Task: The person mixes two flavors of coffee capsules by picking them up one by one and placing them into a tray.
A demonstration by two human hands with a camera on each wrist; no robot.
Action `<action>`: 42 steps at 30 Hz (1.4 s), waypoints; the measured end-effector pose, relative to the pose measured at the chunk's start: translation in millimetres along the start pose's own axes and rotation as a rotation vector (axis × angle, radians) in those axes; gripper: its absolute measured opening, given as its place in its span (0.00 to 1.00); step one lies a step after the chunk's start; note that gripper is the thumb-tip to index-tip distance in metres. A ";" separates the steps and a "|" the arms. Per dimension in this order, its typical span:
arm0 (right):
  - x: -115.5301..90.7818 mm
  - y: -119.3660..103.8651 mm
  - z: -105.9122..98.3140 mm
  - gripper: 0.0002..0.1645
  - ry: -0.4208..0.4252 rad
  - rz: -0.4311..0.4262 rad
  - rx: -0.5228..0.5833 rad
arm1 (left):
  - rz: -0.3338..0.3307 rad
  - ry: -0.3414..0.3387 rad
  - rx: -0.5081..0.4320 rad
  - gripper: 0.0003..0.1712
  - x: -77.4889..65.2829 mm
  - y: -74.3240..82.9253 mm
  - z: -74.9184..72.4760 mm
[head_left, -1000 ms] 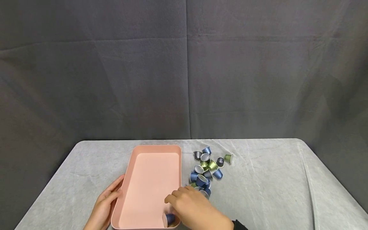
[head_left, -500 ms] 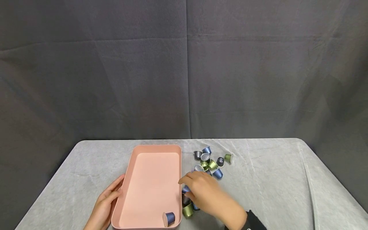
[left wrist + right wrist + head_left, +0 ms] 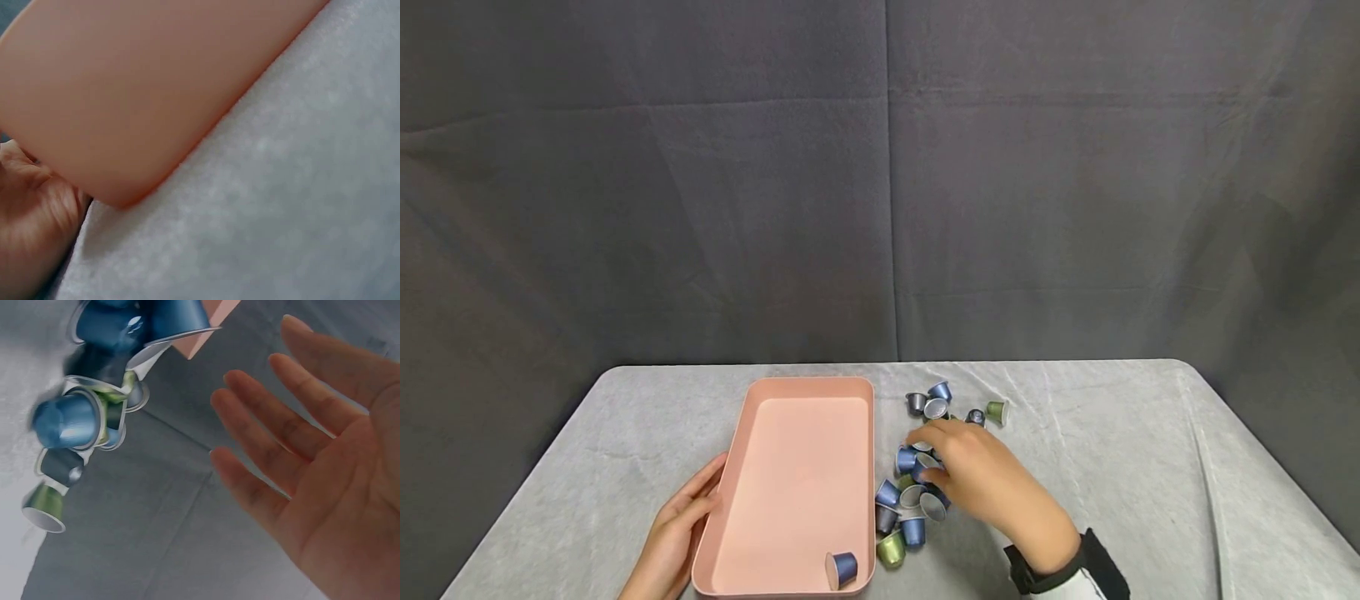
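Observation:
A pink tray [image 3: 805,475] lies left of a heap of small coffee capsules. My left hand [image 3: 677,525] holds the tray's left side, thumb at the rim and fingers along the outer wall; the left wrist view shows part of this hand [image 3: 37,225] against the tray wall. Inside the tray, one dark blue capsule [image 3: 841,570] rests on its side in the near right corner. My right hand [image 3: 985,475] is over the capsules, hiding some of them. In the right wrist view its fingers are spread, and no capsule [image 3: 65,422] is between them.
Blue, green, grey and black capsules lie loosely along the tray's right side, from a green one [image 3: 891,550] near the front to a blue one [image 3: 940,392] at the back. A grey cloth [image 3: 1112,467] covers the table; a dark curtain [image 3: 880,208] hangs behind.
My right hand has moved from the tray's near right corner up and right over the heap, uncovering several capsules beside the tray. The left hand and the tray have stayed in place.

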State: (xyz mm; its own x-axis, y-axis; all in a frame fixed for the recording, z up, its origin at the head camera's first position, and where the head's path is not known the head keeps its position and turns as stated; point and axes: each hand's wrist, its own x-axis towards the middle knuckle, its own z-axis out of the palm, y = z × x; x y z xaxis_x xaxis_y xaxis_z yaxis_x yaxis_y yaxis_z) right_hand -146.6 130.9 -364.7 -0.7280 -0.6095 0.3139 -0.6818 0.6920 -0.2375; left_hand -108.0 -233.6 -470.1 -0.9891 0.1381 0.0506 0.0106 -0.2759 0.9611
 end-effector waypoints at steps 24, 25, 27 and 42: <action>1.5 20.1 14.8 0.24 -0.160 0.165 0.080 | -0.054 0.056 0.015 0.36 1.0 1.4 2.2; 1.8 20.5 15.4 0.24 -0.159 0.162 0.078 | -0.064 0.058 0.017 0.36 0.6 2.0 2.3; 2.1 21.1 16.0 0.23 -0.159 0.155 0.074 | -0.071 0.056 0.016 0.36 0.5 2.5 2.2; 2.5 20.9 22.4 0.22 -0.117 0.072 0.010 | -0.093 0.060 0.014 0.37 0.9 2.9 4.1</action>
State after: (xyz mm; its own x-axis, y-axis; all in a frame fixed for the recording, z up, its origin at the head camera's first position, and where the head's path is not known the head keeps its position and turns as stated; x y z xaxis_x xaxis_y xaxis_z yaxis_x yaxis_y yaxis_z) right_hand -164.3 135.2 -389.5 -0.7780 -0.6000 0.1863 -0.6278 0.7318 -0.2651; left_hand -108.3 -230.4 -466.1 -0.9929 0.1049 -0.0552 -0.0801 -0.2507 0.9647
